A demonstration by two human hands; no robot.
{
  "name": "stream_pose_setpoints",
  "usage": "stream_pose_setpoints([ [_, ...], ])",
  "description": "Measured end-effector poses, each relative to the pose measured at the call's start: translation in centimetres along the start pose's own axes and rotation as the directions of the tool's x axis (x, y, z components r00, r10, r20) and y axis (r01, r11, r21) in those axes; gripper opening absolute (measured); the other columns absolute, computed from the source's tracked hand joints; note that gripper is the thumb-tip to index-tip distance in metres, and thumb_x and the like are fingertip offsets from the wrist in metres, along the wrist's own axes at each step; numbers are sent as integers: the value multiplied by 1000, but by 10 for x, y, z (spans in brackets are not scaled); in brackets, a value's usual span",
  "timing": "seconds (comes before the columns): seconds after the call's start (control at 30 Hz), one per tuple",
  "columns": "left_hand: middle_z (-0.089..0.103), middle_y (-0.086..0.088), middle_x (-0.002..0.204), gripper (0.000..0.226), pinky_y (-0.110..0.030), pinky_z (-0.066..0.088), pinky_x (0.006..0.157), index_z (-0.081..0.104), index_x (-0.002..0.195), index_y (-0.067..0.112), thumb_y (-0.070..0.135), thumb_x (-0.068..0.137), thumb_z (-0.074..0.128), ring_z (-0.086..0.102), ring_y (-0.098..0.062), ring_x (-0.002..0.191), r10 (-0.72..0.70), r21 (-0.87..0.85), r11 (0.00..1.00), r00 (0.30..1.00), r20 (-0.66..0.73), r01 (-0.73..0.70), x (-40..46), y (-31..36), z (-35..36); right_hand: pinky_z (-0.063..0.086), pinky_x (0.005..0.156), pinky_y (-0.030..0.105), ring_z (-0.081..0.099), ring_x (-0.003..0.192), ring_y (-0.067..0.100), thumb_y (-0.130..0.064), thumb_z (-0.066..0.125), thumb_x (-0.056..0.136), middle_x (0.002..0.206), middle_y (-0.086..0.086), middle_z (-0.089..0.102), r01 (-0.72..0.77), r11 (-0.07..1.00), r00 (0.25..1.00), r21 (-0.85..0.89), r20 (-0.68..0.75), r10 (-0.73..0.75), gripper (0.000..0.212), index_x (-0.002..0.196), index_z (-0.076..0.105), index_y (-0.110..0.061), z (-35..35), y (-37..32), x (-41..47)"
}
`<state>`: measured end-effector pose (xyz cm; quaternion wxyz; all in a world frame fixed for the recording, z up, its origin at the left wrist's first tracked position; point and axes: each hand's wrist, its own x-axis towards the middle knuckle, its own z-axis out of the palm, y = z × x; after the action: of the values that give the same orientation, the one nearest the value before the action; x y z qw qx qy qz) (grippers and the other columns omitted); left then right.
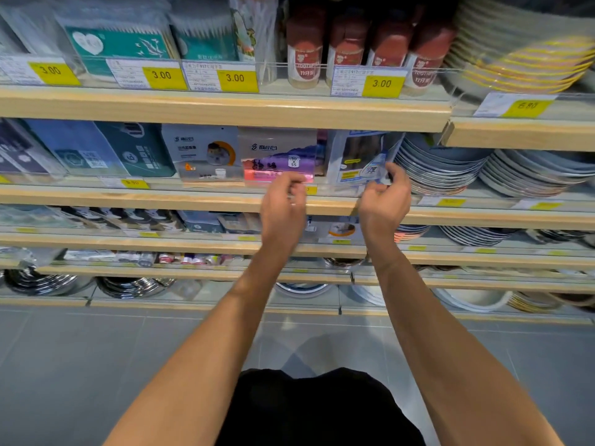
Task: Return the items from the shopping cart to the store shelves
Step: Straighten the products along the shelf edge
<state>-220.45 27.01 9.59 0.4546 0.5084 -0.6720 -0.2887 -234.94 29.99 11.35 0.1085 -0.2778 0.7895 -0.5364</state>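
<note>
A clear package with blue print (360, 156) stands on the second shelf (193, 201), between a purple and pink bag pack (278, 159) and stacked plates. My right hand (383, 197) is at the clear package's lower right corner, with thumb and curled fingers pinching its edge. My left hand (283, 204) is raised in front of the lower edge of the purple and pink pack, its fingers curled. Whether it grips anything is hidden. The shopping cart is out of view.
Stacks of grey plates (444, 169) sit right of the clear package. A white boxed pack (203, 152) and a teal pack (138, 149) stand to the left. Red-capped toothpick jars (306, 49) and yellow price tags (237, 80) fill the shelf above. Grey floor tiles lie below.
</note>
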Motion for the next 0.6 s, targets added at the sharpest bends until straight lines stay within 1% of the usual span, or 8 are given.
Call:
stream_pose_setpoints([
  [0.1, 58, -3, 123, 36, -32, 50, 93, 57, 128, 14, 13, 92, 58, 58, -17, 108, 107, 9, 994, 991, 77, -108, -14, 18, 46, 48, 102, 40, 65, 106, 29, -13, 55, 90, 123, 14, 67, -17, 995, 999, -96, 43, 21, 51, 141, 50, -14, -11, 8, 34],
  [0.2, 48, -6, 139, 54, -28, 39, 108, 45, 142, 11, 9, 90, 61, 47, -19, 129, 66, 12, 998, 998, 21, -66, -18, 33, 71, 45, 96, 35, 60, 118, 33, -12, 56, 94, 127, 16, 64, 25, 981, 989, -191, 147, 3, 42, 135, 51, -6, -18, 9, 58],
  [0.27, 37, -7, 152, 64, -26, 27, 115, 35, 150, 13, 10, 91, 60, 32, -21, 143, -2, 13, 1000, 1000, 24, 1, -17, 40, 83, 47, 86, 29, 65, 108, 32, -17, 60, 92, 114, 16, 67, 59, 985, 975, -161, 223, -21, 27, 117, 56, -8, -18, 8, 69],
  [0.3, 29, -5, 158, 68, -24, 22, 115, 29, 153, 16, 12, 92, 58, 24, -19, 148, -42, 15, 999, 998, 42, 42, -14, 43, 87, 52, 83, 33, 68, 98, 32, -21, 63, 89, 104, 15, 68, 67, 990, 965, -127, 261, -32, 18, 103, 55, -11, -17, 8, 72],
  [0.37, 15, -1, 164, 72, -24, 20, 112, 20, 156, 21, 16, 95, 55, 14, -16, 151, -104, 43, 994, 991, 82, 101, -9, 46, 94, 60, 73, 47, 72, 82, 28, -31, 68, 83, 89, 9, 65, 51, 997, 944, -56, 329, -30, 24, 86, 48, -17, -16, 9, 81],
  [0.47, 6, 0, 166, 74, -30, 24, 116, 12, 158, 20, 19, 97, 53, 11, -17, 152, -147, 125, 983, 985, 94, 134, -3, 50, 97, 62, 62, 46, 74, 81, 28, -37, 71, 82, 90, 8, 68, 39, 999, 923, 19, 382, -44, 33, 100, 55, -14, -13, 14, 92],
  [0.57, 12, -7, 165, 72, -35, 23, 119, 12, 158, 13, 14, 97, 50, 14, -21, 152, -169, 176, 973, 980, 104, 149, 5, 48, 95, 60, 72, 52, 71, 83, 34, -61, 63, 77, 90, 12, 70, 103, 995, 927, 1, 364, -96, 49, 99, 61, -16, -4, 26, 101],
  [0.6, 17, -9, 163, 71, -36, 24, 119, 13, 157, 11, 11, 97, 50, 18, -23, 151, -178, 191, 969, 978, 112, 155, 8, 48, 94, 59, 76, 49, 69, 84, 33, -63, 60, 80, 90, 13, 68, 135, 990, 922, -40, 372, -110, 54, 95, 62, -12, -5, 27, 99],
])
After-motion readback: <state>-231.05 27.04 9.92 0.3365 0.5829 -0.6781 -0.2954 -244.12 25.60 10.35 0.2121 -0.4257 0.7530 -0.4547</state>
